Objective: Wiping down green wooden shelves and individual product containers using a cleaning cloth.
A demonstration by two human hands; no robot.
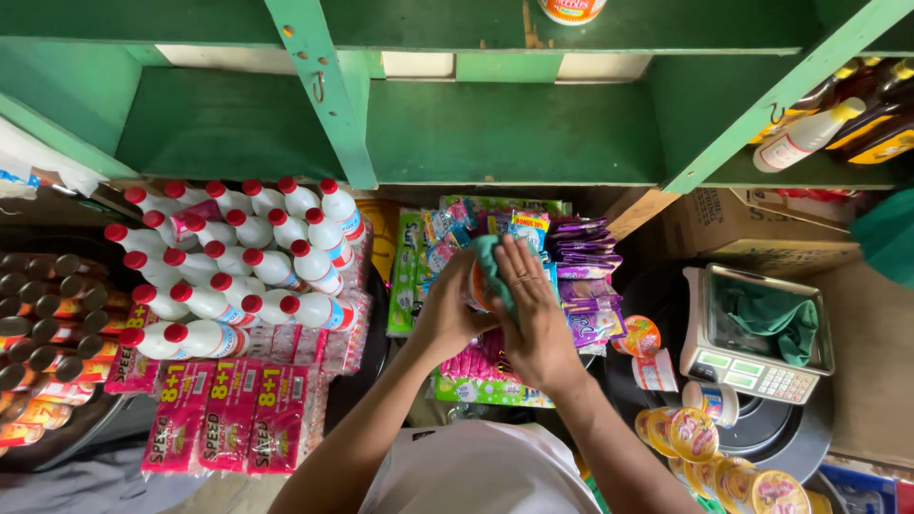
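Green wooden shelving (505,133) fills the background above a crowded shop counter. At the middle, the left hand (447,309) is curled around a small orange-lidded cup (475,286), gripping it from the left side, while the right hand (533,309) presses a teal cloth (490,266) flat against the cup's top, fingers extended and close together. The cup sits between both hands, above a pile of sachet strips (581,262) in purple, pink and green. To the left, white bottles with red caps (248,257) lie packed in rows, with pink sachet packs (224,414) below them and a dark basin of brown-capped bottles (43,324) at the far left. To the right, a weighing scale (757,333) holds a green cloth on its pan, and lidded cups (705,443) lie stacked nearby in a dark round tray. Amber bottles (857,124) rest on the right shelf.
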